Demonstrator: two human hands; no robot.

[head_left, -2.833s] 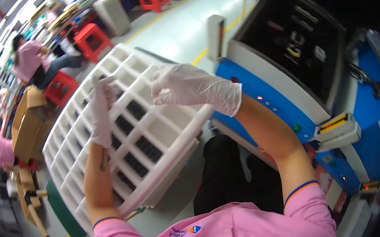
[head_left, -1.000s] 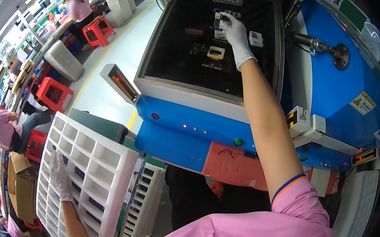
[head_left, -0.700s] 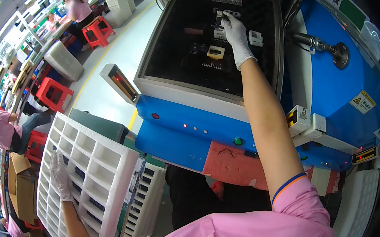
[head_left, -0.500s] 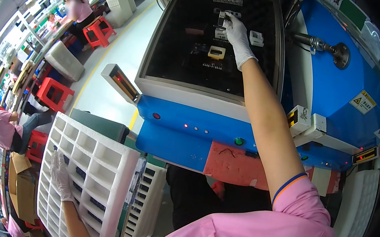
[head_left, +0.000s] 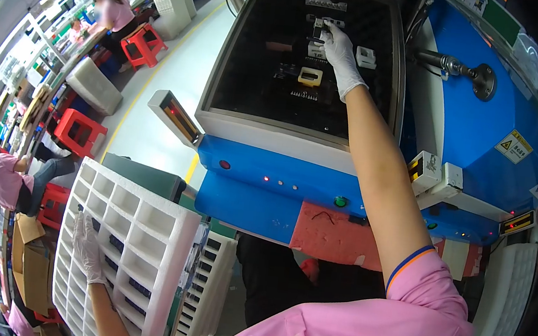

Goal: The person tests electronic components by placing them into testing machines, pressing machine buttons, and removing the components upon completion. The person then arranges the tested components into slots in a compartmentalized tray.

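My right hand [head_left: 342,56], in a white glove, reaches over the dark bed of a blue machine. Its thumb and fingers close on a small dark-and-light part [head_left: 319,30], too small to name, at a white fixture block [head_left: 316,49]. A second white block [head_left: 365,57] stands to its right, and a cream-coloured frame-like block [head_left: 310,76] lies nearer. My left hand [head_left: 88,251], also gloved, rests with fingers stretched out along a white foam tray [head_left: 179,240] with square cells. Beside its fingertips a small dark piece [head_left: 80,208] shows. Several cells contain dark parts.
The machine's blue front panel [head_left: 249,166] carries buttons and lights. A sensor post [head_left: 175,117] stands at its left corner. A pink foam sheet [head_left: 334,237] lies on the front ledge. Red stools [head_left: 78,133] and seated people are at the left; more foam trays [head_left: 207,286] stand below.
My right hand has shifted slightly down and right in view, along with the machine, as the camera moved a little. The left hand stays on the tray.
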